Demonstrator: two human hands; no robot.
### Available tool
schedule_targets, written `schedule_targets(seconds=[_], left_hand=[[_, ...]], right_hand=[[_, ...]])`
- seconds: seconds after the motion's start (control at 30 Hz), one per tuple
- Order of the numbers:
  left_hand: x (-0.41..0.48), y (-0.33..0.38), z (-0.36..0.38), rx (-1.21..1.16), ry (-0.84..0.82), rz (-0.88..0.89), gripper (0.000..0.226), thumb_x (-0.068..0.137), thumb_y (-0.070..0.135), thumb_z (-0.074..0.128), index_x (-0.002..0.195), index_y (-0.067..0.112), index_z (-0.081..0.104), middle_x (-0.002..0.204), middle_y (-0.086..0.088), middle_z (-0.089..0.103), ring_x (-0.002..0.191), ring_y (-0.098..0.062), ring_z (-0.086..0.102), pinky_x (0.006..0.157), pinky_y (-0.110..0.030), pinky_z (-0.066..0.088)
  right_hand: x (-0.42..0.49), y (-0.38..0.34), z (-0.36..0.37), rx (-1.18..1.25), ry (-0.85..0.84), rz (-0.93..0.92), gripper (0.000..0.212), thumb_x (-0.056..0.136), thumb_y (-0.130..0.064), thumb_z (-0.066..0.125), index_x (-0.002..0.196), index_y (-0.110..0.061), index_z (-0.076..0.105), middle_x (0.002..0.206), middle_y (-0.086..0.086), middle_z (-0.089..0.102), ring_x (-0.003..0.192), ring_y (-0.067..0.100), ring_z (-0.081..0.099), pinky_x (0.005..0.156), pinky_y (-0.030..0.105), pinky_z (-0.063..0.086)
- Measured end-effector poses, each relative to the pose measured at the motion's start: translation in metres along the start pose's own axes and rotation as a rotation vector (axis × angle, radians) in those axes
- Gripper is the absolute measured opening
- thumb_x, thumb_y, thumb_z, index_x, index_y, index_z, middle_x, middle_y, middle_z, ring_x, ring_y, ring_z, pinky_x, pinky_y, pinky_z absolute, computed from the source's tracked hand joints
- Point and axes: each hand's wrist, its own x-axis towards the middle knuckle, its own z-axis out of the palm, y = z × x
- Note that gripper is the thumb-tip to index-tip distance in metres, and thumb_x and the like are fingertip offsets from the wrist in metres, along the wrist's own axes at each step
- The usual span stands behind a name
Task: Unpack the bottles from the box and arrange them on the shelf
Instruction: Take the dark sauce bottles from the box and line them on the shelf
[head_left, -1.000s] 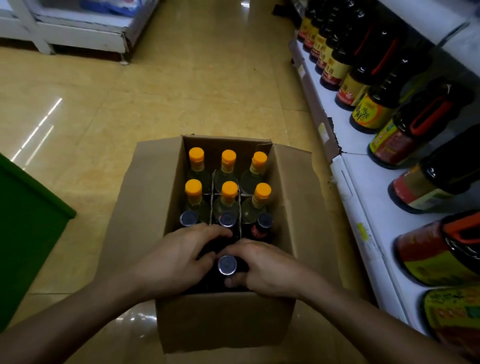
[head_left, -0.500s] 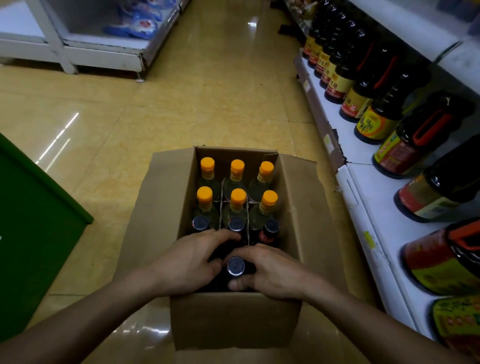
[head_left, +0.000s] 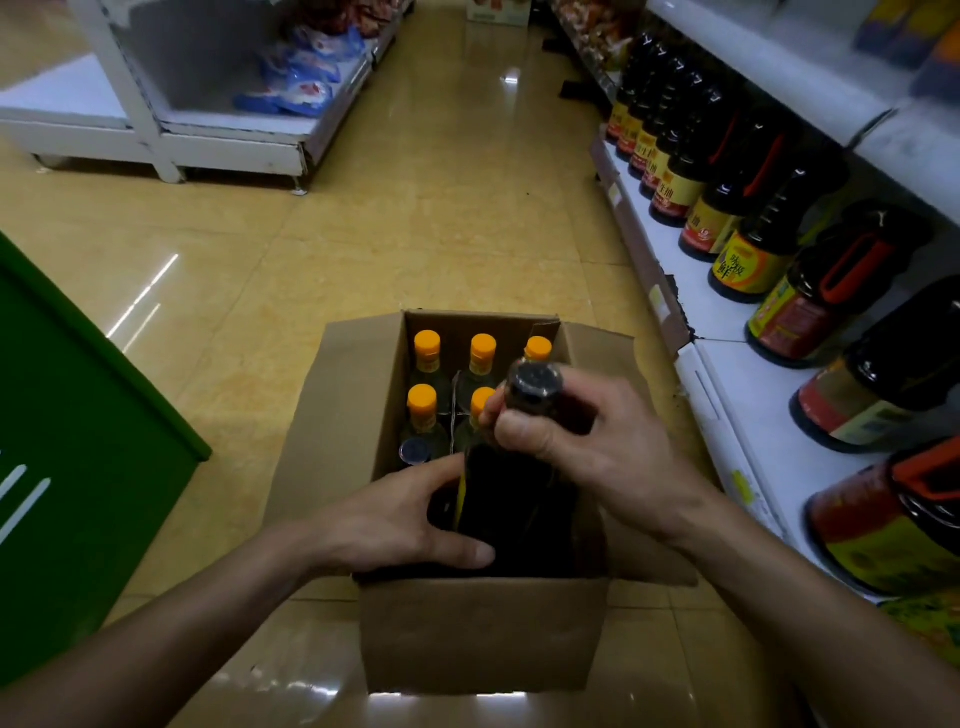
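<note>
Head view: my right hand (head_left: 587, 441) grips the dark bottle (head_left: 514, 499) by its neck, half above the box (head_left: 483, 634); left hand (head_left: 395, 514) wraps its body. Open floor (head_left: 311, 249) left, shelf (head_left: 698, 296) edge right.

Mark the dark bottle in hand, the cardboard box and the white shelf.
dark bottle (head_left: 511, 499): head view, its body below the neck.
cardboard box (head_left: 483, 634): head view, its near outer wall.
white shelf (head_left: 748, 400): head view, a bare part of its board.
</note>
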Motion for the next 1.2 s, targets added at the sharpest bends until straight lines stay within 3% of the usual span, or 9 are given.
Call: schedule_targets(seconds=[0.2,0.33,0.43,0.63,0.8,0.93,1.03,1.13,1.2], left_hand=[[-0.003,0.01,0.005,0.007,0.087,0.004,0.052,0.078,0.05,0.081,0.115,0.062,0.046,0.12,0.031,0.062,0.112,0.007,0.061,0.096,-0.018,0.051],[-0.007,0.023,0.009,-0.139,0.163,0.068,0.052,0.078,0.03,0.084,0.112,0.049,0.05,0.103,0.05,0.06,0.101,0.021,0.06,0.08,-0.006,0.05],[-0.01,0.03,0.015,-0.225,0.241,0.12,0.058,0.071,0.027,0.083,0.116,0.046,0.051,0.105,0.047,0.063,0.102,0.02,0.061,0.078,-0.003,0.049],[-0.008,0.03,0.041,-0.302,0.467,0.176,0.066,0.068,0.038,0.086,0.123,0.043,0.051,0.11,0.034,0.067,0.105,0.011,0.065,0.08,-0.007,0.052],[-0.004,0.032,0.054,-0.393,0.734,0.189,0.063,0.061,0.046,0.087,0.115,0.037,0.055,0.103,0.011,0.071,0.095,-0.003,0.07,0.072,-0.016,0.057],[-0.001,0.04,0.057,-0.48,0.789,0.204,0.055,0.073,0.034,0.085,0.117,0.043,0.053,0.107,0.011,0.071,0.096,0.0,0.071,0.07,-0.013,0.056],[-0.005,0.04,0.057,-0.419,0.787,0.241,0.061,0.082,0.02,0.081,0.128,0.044,0.048,0.114,0.016,0.068,0.103,0.0,0.069,0.076,-0.013,0.057],[-0.01,0.04,0.047,-0.341,0.727,0.26,0.066,0.08,0.028,0.084,0.133,0.04,0.046,0.117,0.015,0.064,0.105,-0.002,0.068,0.077,-0.016,0.058],[-0.011,0.038,0.036,-0.313,0.662,0.263,0.074,0.072,0.038,0.087,0.134,0.038,0.046,0.12,0.013,0.065,0.109,-0.004,0.067,0.08,-0.02,0.059]], right_hand=[[0.016,-0.036,-0.013,0.36,0.1,-0.117,0.027,0.092,-0.039,0.066,0.104,-0.015,0.07,0.099,0.006,0.074,0.103,0.025,0.071,0.092,0.04,0.057],[0.024,-0.053,-0.014,0.68,0.053,-0.128,0.031,0.088,-0.038,0.058,0.102,-0.011,0.066,0.095,0.007,0.069,0.096,0.021,0.067,0.086,0.034,0.057],[0.024,-0.06,-0.017,0.805,0.03,-0.16,0.032,0.09,-0.036,0.054,0.104,-0.009,0.064,0.096,0.006,0.069,0.097,0.019,0.066,0.084,0.031,0.058],[0.03,-0.061,-0.008,0.383,0.222,-0.11,0.041,0.096,-0.045,0.048,0.125,-0.018,0.061,0.116,0.001,0.073,0.109,0.014,0.068,0.095,0.032,0.055],[0.017,-0.052,0.009,0.19,0.304,-0.043,0.059,0.087,-0.054,0.053,0.14,-0.031,0.042,0.112,-0.016,0.066,0.102,-0.009,0.065,0.08,0.009,0.052],[0.01,-0.035,0.031,0.078,0.284,0.036,0.093,0.079,-0.067,0.07,0.151,-0.05,0.015,0.143,-0.022,0.049,0.126,-0.002,0.056,0.097,0.028,0.053],[0.012,-0.032,0.032,0.114,0.314,0.054,0.095,0.069,-0.066,0.079,0.146,-0.044,0.027,0.137,-0.015,0.056,0.122,0.004,0.062,0.094,0.032,0.057],[0.013,-0.034,0.023,0.246,0.334,0.047,0.076,0.072,-0.052,0.085,0.132,-0.033,0.042,0.117,-0.013,0.066,0.106,0.002,0.069,0.082,0.024,0.06],[0.013,-0.033,0.016,0.335,0.315,0.025,0.066,0.074,-0.043,0.084,0.128,-0.031,0.048,0.114,-0.01,0.07,0.107,0.01,0.072,0.086,0.032,0.06]])
